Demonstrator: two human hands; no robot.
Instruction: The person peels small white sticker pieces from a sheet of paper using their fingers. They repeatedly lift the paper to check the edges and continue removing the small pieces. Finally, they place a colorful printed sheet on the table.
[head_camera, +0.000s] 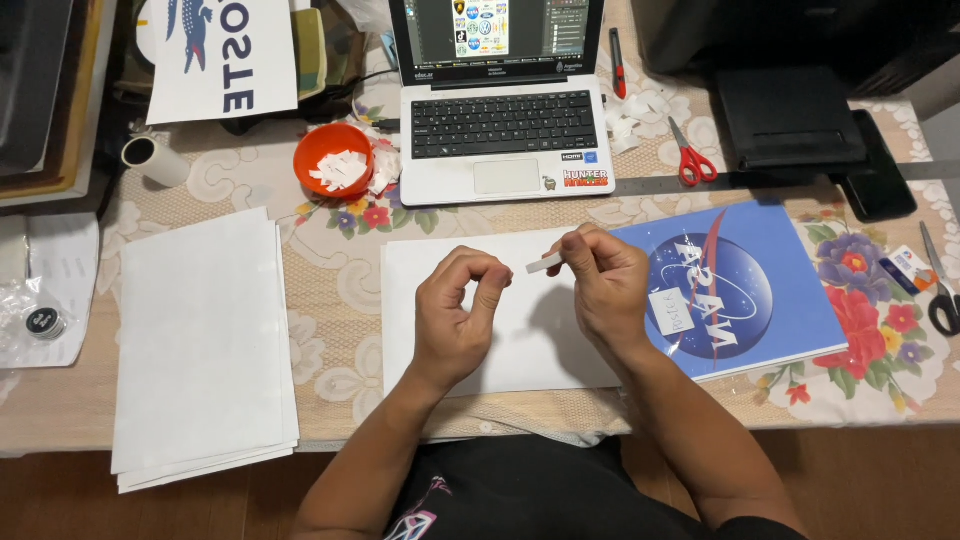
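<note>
Two hands over a white sheet (520, 330) on the bench (340, 290). Far left, stack of white paper (200, 340); behind it an orange bowl (335, 160) of white scraps. Left hand (455, 315) curled, thumb and forefinger pinched narrow, nothing clearly in it. Laptop (505, 120) behind. Right hand (600, 285) pinches a small white strip (545, 264), held above the sheet, between both hands. Blue folder (745, 290) just right, red scissors (690, 160) beyond. Judgement: keep the strip pinched near its end, left fingertips taking the free end gently, hands low over the sheet
</note>
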